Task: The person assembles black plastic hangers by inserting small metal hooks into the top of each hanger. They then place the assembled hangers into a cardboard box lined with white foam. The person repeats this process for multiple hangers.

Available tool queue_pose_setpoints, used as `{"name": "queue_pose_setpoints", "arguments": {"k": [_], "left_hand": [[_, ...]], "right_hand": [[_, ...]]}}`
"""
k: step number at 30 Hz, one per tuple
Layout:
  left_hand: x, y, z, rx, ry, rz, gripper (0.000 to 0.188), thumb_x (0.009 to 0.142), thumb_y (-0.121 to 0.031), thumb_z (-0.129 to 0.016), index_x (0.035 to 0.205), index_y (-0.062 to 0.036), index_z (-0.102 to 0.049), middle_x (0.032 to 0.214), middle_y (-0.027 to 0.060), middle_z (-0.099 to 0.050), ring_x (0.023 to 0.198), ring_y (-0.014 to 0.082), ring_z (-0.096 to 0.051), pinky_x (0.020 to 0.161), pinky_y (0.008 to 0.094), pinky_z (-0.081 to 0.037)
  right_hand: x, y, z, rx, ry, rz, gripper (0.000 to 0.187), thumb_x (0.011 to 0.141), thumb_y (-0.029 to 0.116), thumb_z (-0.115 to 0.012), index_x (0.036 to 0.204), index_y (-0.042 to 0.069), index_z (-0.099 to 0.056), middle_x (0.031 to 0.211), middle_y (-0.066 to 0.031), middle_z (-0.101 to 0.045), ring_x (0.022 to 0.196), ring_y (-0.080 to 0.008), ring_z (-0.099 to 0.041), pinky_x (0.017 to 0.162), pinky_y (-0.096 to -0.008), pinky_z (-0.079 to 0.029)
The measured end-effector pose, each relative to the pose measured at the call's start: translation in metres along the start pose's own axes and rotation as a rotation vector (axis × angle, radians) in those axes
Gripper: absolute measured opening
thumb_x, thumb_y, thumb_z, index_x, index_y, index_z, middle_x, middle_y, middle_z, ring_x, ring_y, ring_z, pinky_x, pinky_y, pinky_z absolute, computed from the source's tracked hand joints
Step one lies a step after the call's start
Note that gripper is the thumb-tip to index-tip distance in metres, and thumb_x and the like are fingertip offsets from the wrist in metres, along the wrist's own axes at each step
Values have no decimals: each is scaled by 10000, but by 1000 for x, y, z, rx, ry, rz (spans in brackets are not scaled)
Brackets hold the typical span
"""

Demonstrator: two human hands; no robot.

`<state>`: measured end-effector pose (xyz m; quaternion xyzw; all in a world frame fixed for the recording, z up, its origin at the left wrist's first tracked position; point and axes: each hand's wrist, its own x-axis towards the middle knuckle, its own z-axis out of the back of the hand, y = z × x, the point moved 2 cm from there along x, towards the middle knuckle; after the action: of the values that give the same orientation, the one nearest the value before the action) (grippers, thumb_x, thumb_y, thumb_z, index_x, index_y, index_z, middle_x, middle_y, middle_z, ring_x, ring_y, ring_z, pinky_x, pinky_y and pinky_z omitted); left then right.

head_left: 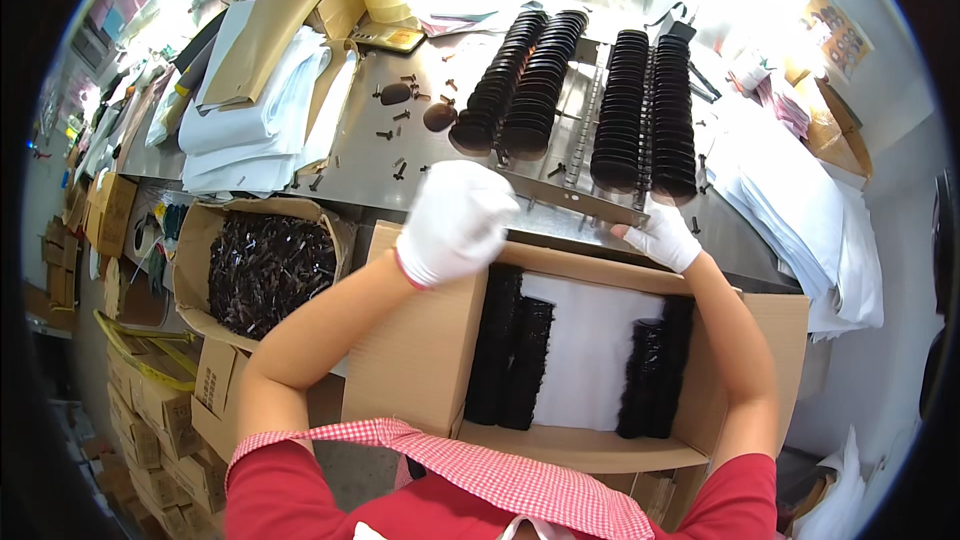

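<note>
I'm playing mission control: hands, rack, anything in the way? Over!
Left hand blurred, near metal rack; right hand at rack's near right corner. Rack bears rows of dark discs. Possible clutter: small dark pieces scattered nearby.

1. From my remote seat I see a metal rack (585,202), grey and slim, lying lengthwise on the steel table (350,152), its flat front bar at the table's near edge.
2. I count four rows of dark, glossy tinted lenses on it: an outer left row (480,122), an inner left row (530,118), an inner right row (618,135) and an outer right row (674,135).
3. I see the lenses standing on edge, closely spaced one behind another, the nearest showing rounded faces.
4. Between the two pairs of rows, I make out the rack's bare notched strips.
</note>
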<state>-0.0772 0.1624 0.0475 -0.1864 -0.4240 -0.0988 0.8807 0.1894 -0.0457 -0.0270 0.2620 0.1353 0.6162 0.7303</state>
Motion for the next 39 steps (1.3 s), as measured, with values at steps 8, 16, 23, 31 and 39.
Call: {"name": "queue_pose_setpoints", "arguments": {"k": [8,16,23,31,39], "left_hand": [[19,-36,-87,74,295,225,421,754,-71,-692,1145,19,-564,1150,178,-594,1096,355,-573,949,442,-481],[20,-36,-124,168,172,219,375,722,-57,-707,1077,12,-612,1013,145,-614,1022,339,-569,898,433,-492],[14,-48,-126,151,176,344,381,699,-22,-663,1076,15,-619,1007,158,-611,1033,354,-570,900,433,-492],[13,-55,-124,-113,41,569,440,792,-77,-683,1214,7,-591,1162,163,-633,1120,314,-608,1010,405,-471],[23,-92,-131,-2078,-381,1536,153,949,-216,-650,1071,-207,-557,1013,-10,-615,898,139,-607,684,286,-515]], "right_hand": [[-31,14,39,-304,-126,-343,656,713,245,-837,1268,23,-565,1247,-184,-604,1177,-372,-557,1015,-419,-460],[-23,3,30,650,-447,-395,738,755,149,-765,1402,23,-432,1316,-148,-531,1195,-222,-535,1058,-347,-424],[-14,33,-6,526,-664,-255,545,832,-104,-589,1356,44,-572,1177,-69,-667,1017,-123,-620,903,-256,-500],[-18,67,44,-7,-773,-158,451,856,-94,-486,1271,24,-619,1210,-170,-675,1099,-290,-668,951,-347,-527],[-28,96,44,169,-369,-3,566,844,332,-729,1271,-3,-569,1276,-211,-610,1165,-338,-586,995,-414,-468]]}}
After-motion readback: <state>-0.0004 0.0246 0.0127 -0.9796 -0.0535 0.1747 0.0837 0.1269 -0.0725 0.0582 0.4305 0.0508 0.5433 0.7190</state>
